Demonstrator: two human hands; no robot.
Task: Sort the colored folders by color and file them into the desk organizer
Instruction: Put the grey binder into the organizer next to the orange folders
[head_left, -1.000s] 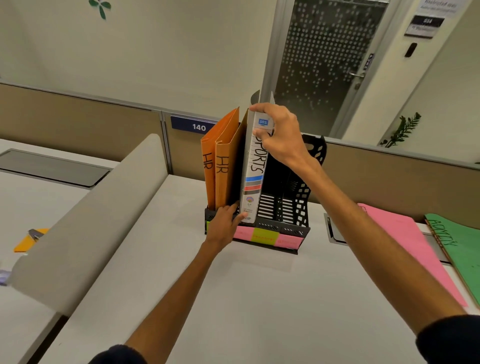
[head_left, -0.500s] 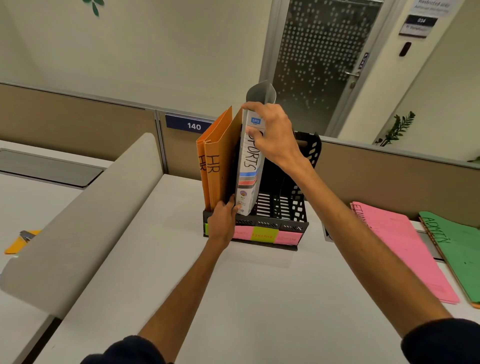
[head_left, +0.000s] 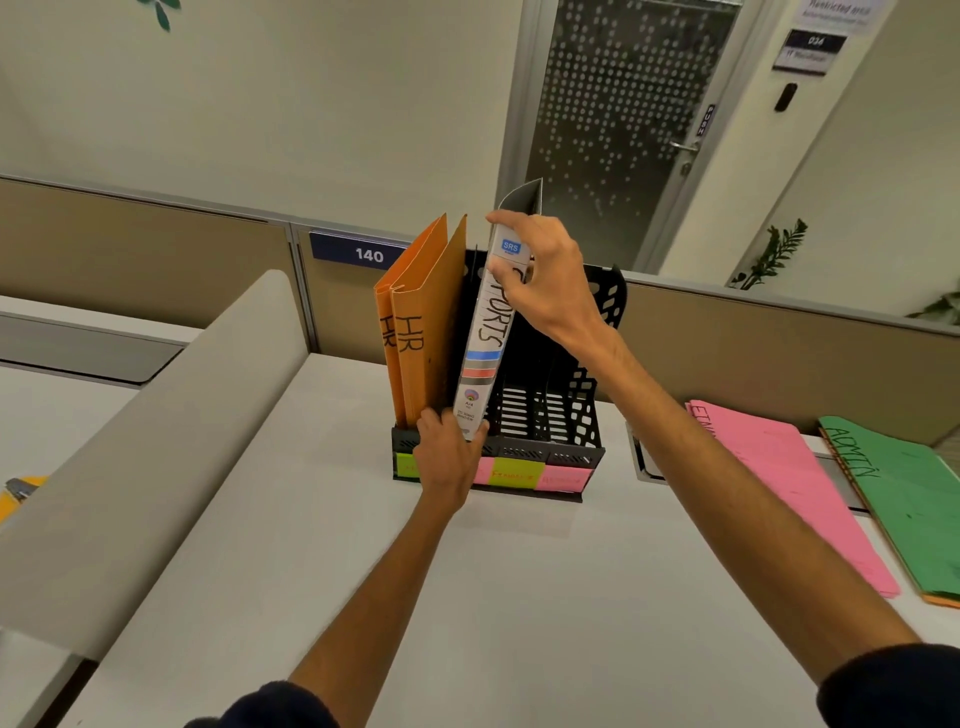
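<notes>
White ring binder, spine lettered SPORTS (head_left: 485, 332) — stands slightly tilted in the black slotted plastic desk organizer (head_left: 563, 415), second bay from its left, lower end at the front lip. Right hand (head_left: 545, 275): fingers and thumb curled round the spine's top. Left hand (head_left: 447, 457): thumb and fingers pinch the binder's bottom corner. Two orange card folders marked HR (head_left: 426, 322) stand in the organizer's left bay, just beside the binder. Bays to the binder's right stand open. Pink folder (head_left: 779, 483), then green folder (head_left: 904, 499) — flat on the desk, well right of the organizer.
</notes>
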